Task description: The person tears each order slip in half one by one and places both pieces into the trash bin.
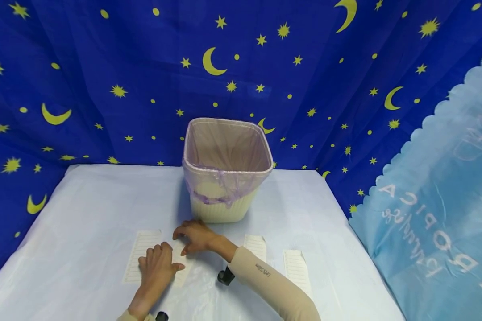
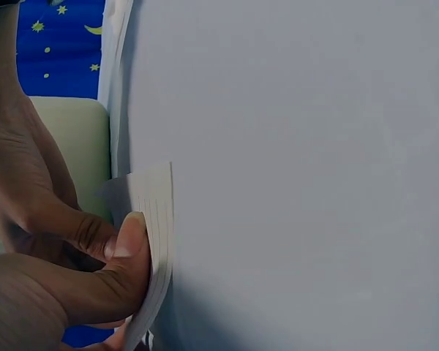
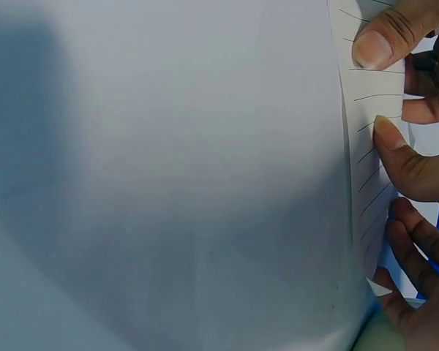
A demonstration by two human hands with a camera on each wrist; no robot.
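Observation:
A lined sheet of paper (image 1: 181, 273) is held between both hands, low in front of the waste bin. My left hand (image 1: 157, 267) pinches it on its left side; in the left wrist view its thumb (image 2: 132, 252) lies against the curved lined paper (image 2: 159, 212). My right hand (image 1: 197, 236) grips the upper part, thumb and fingers bent around the edge. In the right wrist view, both thumbs press on the lined face (image 3: 369, 161), while fingers show behind it. Part of the sheet is hidden by the hands.
A cream waste bin (image 1: 221, 213) with a purple liner bag (image 1: 241, 185) stands behind the hands. More lined paper lies on the white-covered table: one sheet (image 1: 134, 263) at left, a strip (image 1: 255, 244) beyond the right forearm, another strip (image 1: 296, 267) farther right.

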